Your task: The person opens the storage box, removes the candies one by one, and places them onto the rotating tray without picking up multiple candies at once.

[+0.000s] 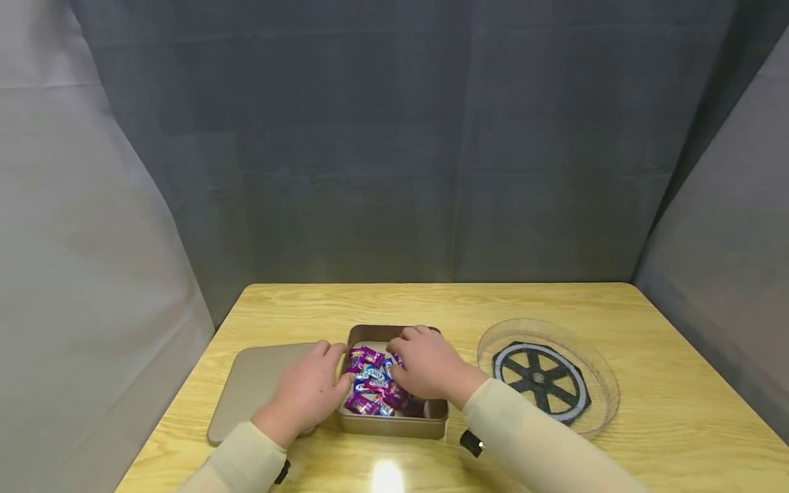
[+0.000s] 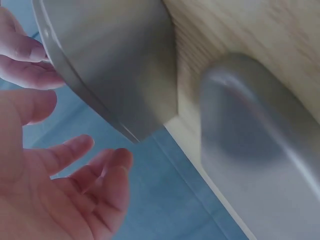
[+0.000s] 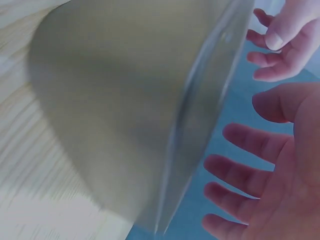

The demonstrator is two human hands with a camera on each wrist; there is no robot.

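Table (image 1: 666, 424), pale wood grain, filled the lower half of the head view, with grey curtain (image 1: 394, 137) behind and to both sides. Clear round dish (image 1: 607, 383) sat at lower right of the frame, a black spoked wheel (image 1: 541, 378) inside it. Flat bronze lid (image 1: 253, 390) lay at lower left, touching the left side of the tin (image 1: 394, 426). Tin was square, bronze, open-topped, at lower centre, just left of the dish and apart from it.

Left hand (image 1: 308, 396) rested over the join between lid and tin, fingers loosely bent and reaching over the tin's left rim, thumb toward the sweets (image 1: 370, 380). Whether it pinched a sweet could not be told from the head view. Left wrist view showed the left hand (image 2: 65, 190) with fingers relaxed and spread, nothing seen in them, beside the tin wall (image 2: 120, 70).

Right hand (image 1: 428, 366) lay over the tin's right half, fingers curled down onto the sweets at the far rim; grip could not be told there. Right wrist view showed the right hand (image 3: 270, 170) with fingers spread and nearly straight, nothing seen in them.

Sweets, in purple and blue wrappers, were heaped inside the tin between the two hands.
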